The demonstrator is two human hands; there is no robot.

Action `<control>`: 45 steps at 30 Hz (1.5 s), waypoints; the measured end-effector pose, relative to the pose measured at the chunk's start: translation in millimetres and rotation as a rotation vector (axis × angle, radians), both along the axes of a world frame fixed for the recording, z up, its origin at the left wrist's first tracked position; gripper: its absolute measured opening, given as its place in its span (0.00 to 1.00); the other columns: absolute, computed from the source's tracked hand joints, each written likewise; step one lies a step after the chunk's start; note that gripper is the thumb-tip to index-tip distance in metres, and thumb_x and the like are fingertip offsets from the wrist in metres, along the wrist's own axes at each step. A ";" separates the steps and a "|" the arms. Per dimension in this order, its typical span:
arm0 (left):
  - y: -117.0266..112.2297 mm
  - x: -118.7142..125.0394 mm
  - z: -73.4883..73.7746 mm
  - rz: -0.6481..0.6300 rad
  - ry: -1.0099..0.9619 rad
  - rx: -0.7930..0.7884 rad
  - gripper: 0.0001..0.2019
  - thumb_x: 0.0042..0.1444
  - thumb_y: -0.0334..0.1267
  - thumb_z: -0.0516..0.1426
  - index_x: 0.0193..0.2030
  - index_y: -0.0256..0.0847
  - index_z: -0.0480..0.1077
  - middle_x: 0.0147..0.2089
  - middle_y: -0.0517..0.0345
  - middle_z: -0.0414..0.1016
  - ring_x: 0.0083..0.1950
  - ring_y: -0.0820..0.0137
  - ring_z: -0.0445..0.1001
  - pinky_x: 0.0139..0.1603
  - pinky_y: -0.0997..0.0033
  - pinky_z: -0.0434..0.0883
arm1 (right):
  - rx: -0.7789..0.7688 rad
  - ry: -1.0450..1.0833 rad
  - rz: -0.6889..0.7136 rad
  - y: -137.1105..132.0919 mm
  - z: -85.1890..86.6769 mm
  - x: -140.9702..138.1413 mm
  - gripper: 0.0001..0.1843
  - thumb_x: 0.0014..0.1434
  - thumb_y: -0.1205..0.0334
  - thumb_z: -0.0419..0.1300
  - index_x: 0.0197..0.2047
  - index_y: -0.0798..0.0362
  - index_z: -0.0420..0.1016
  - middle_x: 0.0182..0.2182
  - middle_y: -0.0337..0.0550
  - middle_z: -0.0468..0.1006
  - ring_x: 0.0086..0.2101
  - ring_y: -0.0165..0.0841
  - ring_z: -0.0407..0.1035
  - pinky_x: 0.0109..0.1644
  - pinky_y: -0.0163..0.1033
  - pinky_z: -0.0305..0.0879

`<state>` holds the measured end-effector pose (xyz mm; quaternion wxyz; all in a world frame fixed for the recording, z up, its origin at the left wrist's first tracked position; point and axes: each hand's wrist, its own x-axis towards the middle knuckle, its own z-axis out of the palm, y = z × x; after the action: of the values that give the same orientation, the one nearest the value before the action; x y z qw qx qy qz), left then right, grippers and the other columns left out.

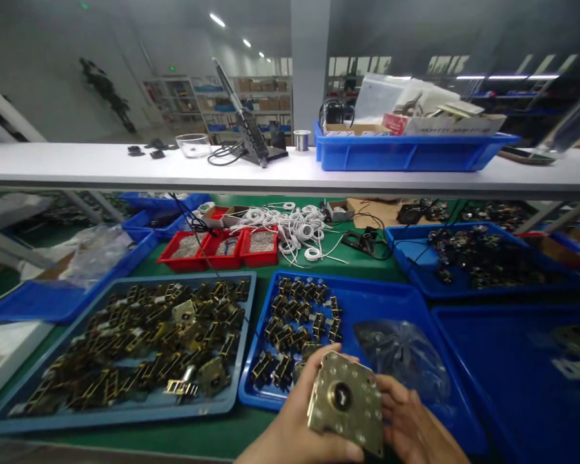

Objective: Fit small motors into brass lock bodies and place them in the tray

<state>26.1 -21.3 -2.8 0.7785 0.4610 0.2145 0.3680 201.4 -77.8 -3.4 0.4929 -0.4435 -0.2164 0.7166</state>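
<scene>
A square, brass-coloured metal plate part [355, 425] with a dark round hub in its middle is held up at the lower centre, its flat face towards me. My left hand [297, 415] grips it by the left side, with the thumb along the bottom edge and fingers behind the top. At the right edge, the curled fingers of my right hand [410, 419] are against the part; their tips are partly hidden behind it. Just beyond lies a blue tray [367, 293] with rows of small brass-and-black assemblies [294, 309] and a clear plastic bag [406, 361].
A lighter blue tray [174, 412] full of similar assemblies lies left. Behind are red bins [258, 256] of small parts and white cable coils [302, 225]. More blue trays [502, 386] stand right. A white shelf [149, 171] crosses above, bearing a soldering iron stand [256, 142].
</scene>
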 end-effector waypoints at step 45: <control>-18.2 -8.8 14.1 0.165 0.344 0.590 0.49 0.45 0.26 0.64 0.68 0.58 0.41 0.62 0.50 0.61 0.61 0.55 0.65 0.57 0.60 0.71 | 0.223 -0.371 0.249 4.7 33.3 4.9 0.28 0.49 0.36 0.61 0.43 0.49 0.69 0.37 0.45 0.75 0.38 0.36 0.71 0.40 0.39 0.67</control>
<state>17.3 -39.5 11.3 0.5319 0.7024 0.2635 0.3928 206.2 -73.1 29.9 0.3984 -0.4802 -0.4338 0.6500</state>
